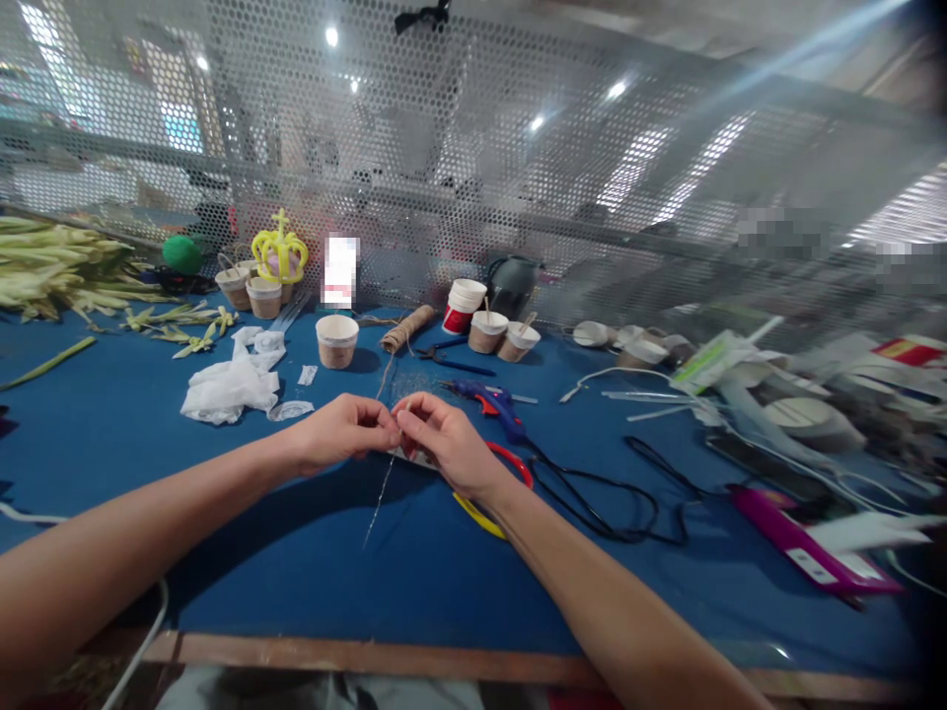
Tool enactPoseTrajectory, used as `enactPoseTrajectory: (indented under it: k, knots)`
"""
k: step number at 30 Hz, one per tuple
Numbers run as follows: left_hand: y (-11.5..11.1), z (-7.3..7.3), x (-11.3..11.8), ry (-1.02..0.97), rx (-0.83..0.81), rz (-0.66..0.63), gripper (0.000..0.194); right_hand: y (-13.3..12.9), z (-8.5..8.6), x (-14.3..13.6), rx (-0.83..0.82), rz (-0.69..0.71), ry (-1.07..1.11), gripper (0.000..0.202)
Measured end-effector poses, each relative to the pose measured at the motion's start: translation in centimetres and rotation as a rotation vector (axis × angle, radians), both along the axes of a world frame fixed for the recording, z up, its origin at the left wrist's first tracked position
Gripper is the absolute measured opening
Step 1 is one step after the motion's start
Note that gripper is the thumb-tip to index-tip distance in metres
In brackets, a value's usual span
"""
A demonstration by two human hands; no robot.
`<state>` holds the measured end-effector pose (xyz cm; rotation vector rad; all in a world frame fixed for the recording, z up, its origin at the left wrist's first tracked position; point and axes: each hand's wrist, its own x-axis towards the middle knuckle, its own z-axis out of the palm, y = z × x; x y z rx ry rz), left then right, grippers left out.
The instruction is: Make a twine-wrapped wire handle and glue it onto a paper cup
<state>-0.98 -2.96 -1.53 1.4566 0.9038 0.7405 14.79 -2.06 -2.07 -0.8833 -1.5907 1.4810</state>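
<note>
My left hand and my right hand meet above the blue tabletop, fingertips pinched together on a thin strand of twine. Its loose, frayed-looking end hangs down below my fingers. Beyond them the strand runs up toward a twine roll lying on the table. Under my right hand and wrist show the red and yellow handles of what look like scissors, partly hidden. A blue glue gun lies just past my right hand. Exactly how the twine sits between my fingertips is hidden.
Behind the hands are a twine-wrapped cup, blue-handled pliers and more cups. Crumpled white material lies left, with leafy stalks beyond. A black cable and a purple device are right. Perforated metal stands behind.
</note>
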Motion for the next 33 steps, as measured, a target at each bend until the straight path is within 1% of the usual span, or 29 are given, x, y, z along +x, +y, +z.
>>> enactPoseTrajectory:
  k: [3,10,16,19,21,25,27,29,33]
  knots:
    - [0.16,-0.18,-0.08,0.009,-0.014,0.008,0.017,0.24,-0.12,0.11,0.015,-0.017,-0.028,0.023]
    - [0.24,-0.24,-0.03,0.068,0.061,0.042,0.016,0.17,0.13,0.10,0.082,-0.076,-0.171,0.026]
    - [0.09,-0.14,0.13,0.078,0.081,0.044,0.019,0.06,0.11,0.16,0.094,-0.098,-0.217,0.027]
    - [-0.02,-0.07,0.23,0.075,0.057,0.051,0.020,0.00,0.07,0.14,0.083,-0.102,-0.206,0.027]
    - [-0.04,-0.08,0.23,0.059,0.036,0.041,0.020,-0.02,0.05,0.11,0.067,-0.081,-0.176,0.027]
    - [0.14,-0.23,0.10,0.000,-0.019,0.028,0.019,0.12,-0.17,0.08,-0.010,0.000,-0.029,0.025]
    - [0.26,-0.31,0.03,-0.019,-0.043,0.026,0.019,0.26,-0.33,0.11,-0.032,0.013,0.009,0.025]
    - [0.35,-0.34,-0.05,-0.015,-0.047,0.018,0.019,0.37,-0.45,0.14,-0.029,0.001,-0.005,0.027]
    - [0.38,-0.18,-0.26,0.043,-0.005,0.003,0.021,0.41,-0.44,0.21,-0.022,-0.015,-0.060,0.029]
